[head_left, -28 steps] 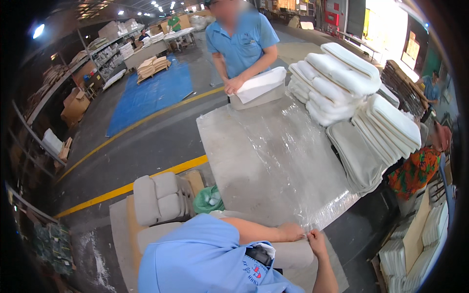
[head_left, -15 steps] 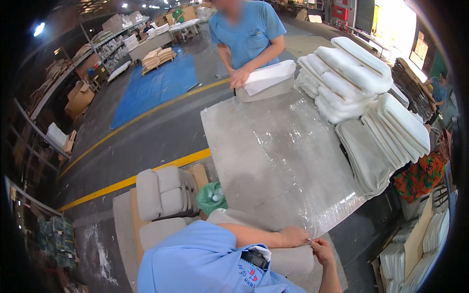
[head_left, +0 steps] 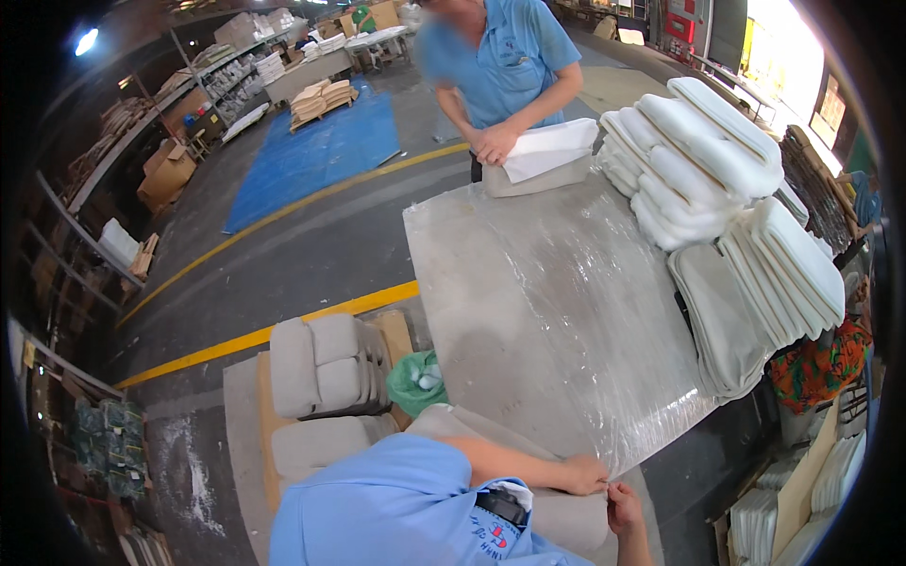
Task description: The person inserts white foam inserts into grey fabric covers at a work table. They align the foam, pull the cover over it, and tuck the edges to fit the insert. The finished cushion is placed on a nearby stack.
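At the near edge of the plastic-covered table [head_left: 528,311] lies a beige-grey cushion [head_left: 576,524], partly hidden by my arm. My left hand [head_left: 583,474] is closed at the cushion's right end, its fingertips pinching the edge of the cover. Close beside it, my right hand [head_left: 624,509] pinches the same edge, thumb against fingers. The exact bit of cover between the fingertips is too small to make out. Across the table a co-worker in a blue shirt [head_left: 519,66] has both hands on a grey cushion cover [head_left: 543,177] with white padding [head_left: 547,149] showing.
White padding [head_left: 698,151] is piled at the table's far right, beside stacked cushions with grey and white faces [head_left: 727,311]. To the left stand stacked grey cushions [head_left: 326,363] and a green bag [head_left: 415,382]. A blue sheet [head_left: 316,160] covers some floor beyond.
My view has shifted slightly, so the table and stacks sit further right. Both my hands stay together at the cushion's edge, with the fingers slightly moved.
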The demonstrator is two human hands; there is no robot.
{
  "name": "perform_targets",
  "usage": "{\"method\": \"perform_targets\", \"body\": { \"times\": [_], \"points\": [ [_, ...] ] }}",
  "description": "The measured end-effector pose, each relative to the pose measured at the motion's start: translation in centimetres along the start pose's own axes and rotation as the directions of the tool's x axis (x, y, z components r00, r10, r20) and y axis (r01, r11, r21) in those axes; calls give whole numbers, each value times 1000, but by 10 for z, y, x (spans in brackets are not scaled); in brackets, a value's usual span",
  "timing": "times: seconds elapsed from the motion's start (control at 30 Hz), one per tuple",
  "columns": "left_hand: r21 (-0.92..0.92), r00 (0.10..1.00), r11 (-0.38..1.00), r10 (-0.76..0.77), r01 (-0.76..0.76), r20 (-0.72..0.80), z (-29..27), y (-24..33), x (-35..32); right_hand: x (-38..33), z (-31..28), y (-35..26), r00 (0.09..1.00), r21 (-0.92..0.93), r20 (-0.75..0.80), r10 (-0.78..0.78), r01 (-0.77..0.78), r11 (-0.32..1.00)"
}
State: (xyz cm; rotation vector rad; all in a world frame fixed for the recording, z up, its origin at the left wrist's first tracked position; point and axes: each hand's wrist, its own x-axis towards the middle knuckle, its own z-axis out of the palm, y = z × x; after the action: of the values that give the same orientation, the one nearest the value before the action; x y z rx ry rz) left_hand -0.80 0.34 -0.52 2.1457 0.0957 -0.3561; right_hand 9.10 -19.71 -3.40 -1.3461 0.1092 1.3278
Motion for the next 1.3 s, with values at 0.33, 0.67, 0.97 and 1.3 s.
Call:
{"method": "perform_targets", "body": {
  "times": [0.33,0.67,0.97,1.3],
  "points": [
    [67,992,996,72,-66,-99,6,-4,-9,0,8,-15,992,-91,21,121,-119,989],
    [71,983,991,120,-111,-138,8,-3,-11,3,10,2,999,22,43,9,-10,1000],
    [134,990,983,134,-129,-35,-4,5,-6,-1,5,-6,997,-2,70,32,-32,999],
    [101,949,993,-92,64,303,-39,-5,6,-1,3,-18,987,-130,71,146,-136,982]
  ]
}}
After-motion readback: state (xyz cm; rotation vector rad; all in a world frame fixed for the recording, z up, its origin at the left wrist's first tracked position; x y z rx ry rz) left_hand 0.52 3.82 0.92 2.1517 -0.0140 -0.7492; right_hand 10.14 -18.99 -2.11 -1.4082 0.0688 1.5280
